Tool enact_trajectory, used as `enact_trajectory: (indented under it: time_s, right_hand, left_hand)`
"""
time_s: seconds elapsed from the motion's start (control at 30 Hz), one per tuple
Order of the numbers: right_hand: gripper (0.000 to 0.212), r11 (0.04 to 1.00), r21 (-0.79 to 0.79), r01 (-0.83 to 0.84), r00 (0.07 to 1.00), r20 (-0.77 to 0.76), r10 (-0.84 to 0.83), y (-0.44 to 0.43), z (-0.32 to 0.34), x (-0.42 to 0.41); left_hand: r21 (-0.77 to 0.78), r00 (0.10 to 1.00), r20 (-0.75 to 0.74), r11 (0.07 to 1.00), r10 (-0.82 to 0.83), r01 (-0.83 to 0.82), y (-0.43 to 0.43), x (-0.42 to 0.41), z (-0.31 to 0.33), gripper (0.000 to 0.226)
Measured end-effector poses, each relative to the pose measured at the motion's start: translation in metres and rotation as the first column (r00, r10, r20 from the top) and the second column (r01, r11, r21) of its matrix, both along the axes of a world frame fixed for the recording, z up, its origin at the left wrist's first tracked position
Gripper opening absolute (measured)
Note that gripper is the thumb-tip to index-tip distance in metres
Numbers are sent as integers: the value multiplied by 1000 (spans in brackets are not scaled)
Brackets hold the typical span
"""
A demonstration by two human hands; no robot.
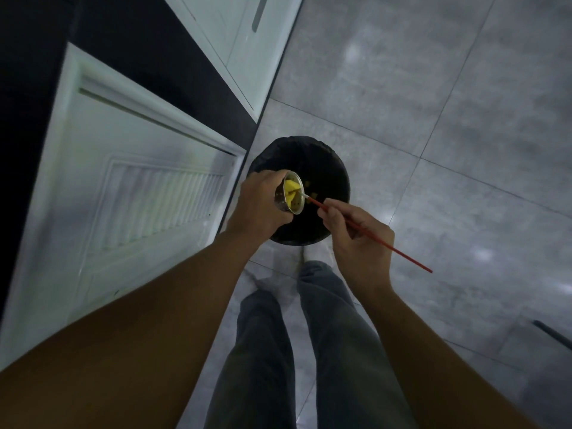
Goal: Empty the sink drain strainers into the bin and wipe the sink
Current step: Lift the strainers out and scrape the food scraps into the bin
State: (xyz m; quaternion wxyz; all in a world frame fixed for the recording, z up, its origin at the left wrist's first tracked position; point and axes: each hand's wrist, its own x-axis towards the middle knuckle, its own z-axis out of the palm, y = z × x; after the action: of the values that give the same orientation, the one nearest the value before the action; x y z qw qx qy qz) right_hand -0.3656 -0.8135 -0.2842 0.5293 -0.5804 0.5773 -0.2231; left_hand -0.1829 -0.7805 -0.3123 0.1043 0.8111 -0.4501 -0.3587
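My left hand [258,202] grips a round metal drain strainer [290,193], tipped on its side over the bin with its mouth facing right. Yellow food scraps [291,188] sit inside it. My right hand [356,239] pinches a thin red stick [371,235], and its pale tip reaches the strainer's rim. Below both hands stands a round bin with a black liner [309,150] on the floor. A few yellow bits [314,193] lie inside the bin.
White cabinet doors [123,187] run along the left beside the bin. Grey floor tiles [433,119] spread to the right. My legs in grey trousers [309,335] stand just behind the bin. A dark object [554,334] lies at the right edge.
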Motion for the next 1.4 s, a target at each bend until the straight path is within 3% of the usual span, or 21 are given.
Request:
enact_trajectory:
  time_s: [0.17,0.53,0.77,0.93,1.03,1.17,1.4]
  right_hand:
    - [19,995,-61,-84,996,-11,83,4,-2,9]
    - [19,999,-37,-36,999,-36,35,6,-4,4]
    - [19,991,-130,14,998,-52,-21,7,0,4]
    - [18,998,-18,-67,996,60,68,10,1,10]
    - [17,991,37,-132,991,19,132,10,-1,16]
    - [16,993,30,-110,994,-10,111,3,-5,12]
    - [16,993,81,-82,995,68,77,-1,-6,1]
  left_hand:
    - [6,1000,-18,1000,-15,15,1,-4,-2,81]
    - [60,999,-4,997,-39,39,2,-4,-6,79]
    - [80,1000,11,997,-3,2,6,-1,-7,79]
    - [70,1000,12,997,17,-18,8,0,-5,80]
    - [52,1000,12,999,8,-8,5,0,-2,81]
    - [58,1000,0,998,0,0,3,1,0,82]
    - [74,997,-33,995,63,-61,5,2,2,80]
